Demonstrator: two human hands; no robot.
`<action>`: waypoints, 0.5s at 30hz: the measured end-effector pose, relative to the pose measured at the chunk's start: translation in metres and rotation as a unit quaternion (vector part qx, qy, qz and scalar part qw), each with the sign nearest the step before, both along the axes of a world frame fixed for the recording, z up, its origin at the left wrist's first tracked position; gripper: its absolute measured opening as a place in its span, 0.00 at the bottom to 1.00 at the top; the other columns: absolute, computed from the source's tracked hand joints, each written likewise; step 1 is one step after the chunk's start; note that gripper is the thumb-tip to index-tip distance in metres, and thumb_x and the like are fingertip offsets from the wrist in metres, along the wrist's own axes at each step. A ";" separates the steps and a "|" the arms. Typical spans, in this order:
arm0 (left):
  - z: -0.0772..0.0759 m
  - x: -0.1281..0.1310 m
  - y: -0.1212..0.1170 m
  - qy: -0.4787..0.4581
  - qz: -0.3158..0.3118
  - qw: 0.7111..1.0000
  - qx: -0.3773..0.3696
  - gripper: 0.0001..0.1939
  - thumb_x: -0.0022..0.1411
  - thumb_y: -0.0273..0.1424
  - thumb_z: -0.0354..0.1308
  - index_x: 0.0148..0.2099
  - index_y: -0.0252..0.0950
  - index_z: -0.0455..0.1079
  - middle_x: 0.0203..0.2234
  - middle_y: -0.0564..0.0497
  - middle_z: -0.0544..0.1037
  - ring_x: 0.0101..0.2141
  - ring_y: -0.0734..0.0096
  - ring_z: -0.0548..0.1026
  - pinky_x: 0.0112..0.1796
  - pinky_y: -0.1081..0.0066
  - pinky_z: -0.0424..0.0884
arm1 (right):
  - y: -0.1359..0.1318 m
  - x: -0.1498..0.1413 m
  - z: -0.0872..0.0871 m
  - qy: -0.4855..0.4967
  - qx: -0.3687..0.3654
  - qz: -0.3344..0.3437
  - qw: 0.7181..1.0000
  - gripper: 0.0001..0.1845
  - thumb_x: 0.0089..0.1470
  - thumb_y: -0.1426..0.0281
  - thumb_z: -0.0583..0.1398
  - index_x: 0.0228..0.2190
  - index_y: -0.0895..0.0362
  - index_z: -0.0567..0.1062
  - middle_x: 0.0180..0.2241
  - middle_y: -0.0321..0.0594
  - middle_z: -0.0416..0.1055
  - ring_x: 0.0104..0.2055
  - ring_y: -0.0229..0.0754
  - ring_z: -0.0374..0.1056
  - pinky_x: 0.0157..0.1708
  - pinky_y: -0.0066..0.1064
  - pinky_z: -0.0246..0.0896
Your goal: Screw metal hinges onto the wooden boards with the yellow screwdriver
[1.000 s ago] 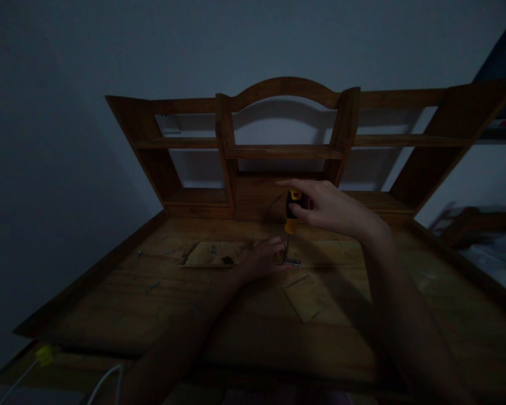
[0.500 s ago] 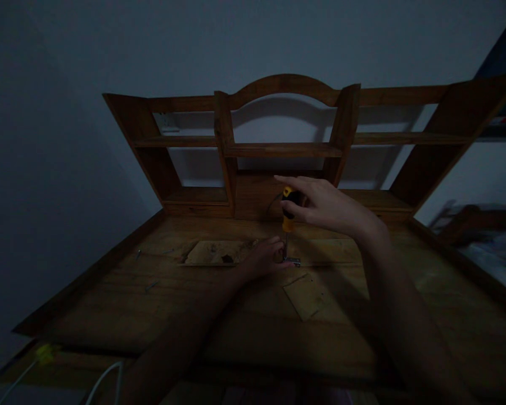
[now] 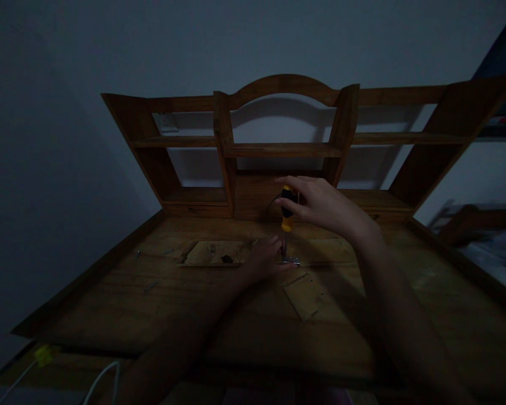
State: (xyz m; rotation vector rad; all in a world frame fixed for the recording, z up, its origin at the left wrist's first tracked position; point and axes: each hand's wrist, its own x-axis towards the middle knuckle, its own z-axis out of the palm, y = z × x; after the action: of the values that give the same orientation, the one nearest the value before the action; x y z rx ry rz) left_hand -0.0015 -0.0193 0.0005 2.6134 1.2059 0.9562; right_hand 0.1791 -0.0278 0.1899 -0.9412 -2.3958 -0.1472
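Note:
In my right hand is a screwdriver with a yellow and black handle, held almost upright, fingers round the top of the grip. Its tip meets a small shiny metal piece, perhaps a hinge or bracket, lying on a long wooden board. My left hand presses at the left side of that metal piece, thumb and fingers closed about it near the screwdriver tip. Toward the left, the board's surface is broken and has a dark hole. A small square wood piece lies just in front, on the desk.
A wooden desk spreads under everything, with a shelf unit along its back. Several loose screws or nails, such as one screw, lie at the left. A white cable and a yellow object are at the front left.
The screwdriver handle has shifted slightly left and become more upright, and my right hand has moved with it. My left hand stays on the metal piece.

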 end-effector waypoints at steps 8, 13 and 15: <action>-0.003 -0.001 0.003 0.016 -0.007 1.000 0.003 0.22 0.59 0.51 0.63 0.38 0.37 0.66 0.37 0.48 0.73 0.39 0.62 0.72 0.39 0.64 0.68 | -0.002 0.003 0.001 0.005 -0.015 0.026 1.000 0.29 0.61 0.65 0.59 0.62 0.55 0.66 0.58 0.47 0.70 0.56 0.52 0.68 0.56 0.44 0.61; -0.004 -0.002 0.004 0.031 -0.013 0.999 0.015 0.21 0.59 0.49 0.63 0.39 0.36 0.67 0.38 0.47 0.73 0.40 0.61 0.71 0.39 0.64 0.68 | -0.003 0.003 0.002 0.008 -0.026 0.055 0.998 0.28 0.62 0.66 0.58 0.62 0.53 0.66 0.58 0.44 0.69 0.53 0.49 0.69 0.54 0.40 0.62; -0.003 -0.002 0.004 0.026 -0.026 0.999 0.015 0.19 0.60 0.47 0.64 0.40 0.36 0.68 0.40 0.46 0.73 0.41 0.61 0.72 0.40 0.64 0.68 | -0.003 0.003 0.002 0.009 -0.026 0.052 0.998 0.27 0.62 0.65 0.59 0.61 0.52 0.67 0.57 0.44 0.70 0.52 0.49 0.69 0.53 0.41 0.63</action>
State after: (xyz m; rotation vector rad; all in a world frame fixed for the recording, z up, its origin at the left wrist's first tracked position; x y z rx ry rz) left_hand -0.0040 -0.0154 -0.0027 2.6945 1.1366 0.9095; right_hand 0.1824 -0.0313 0.1921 -0.8346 -2.4366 -0.0378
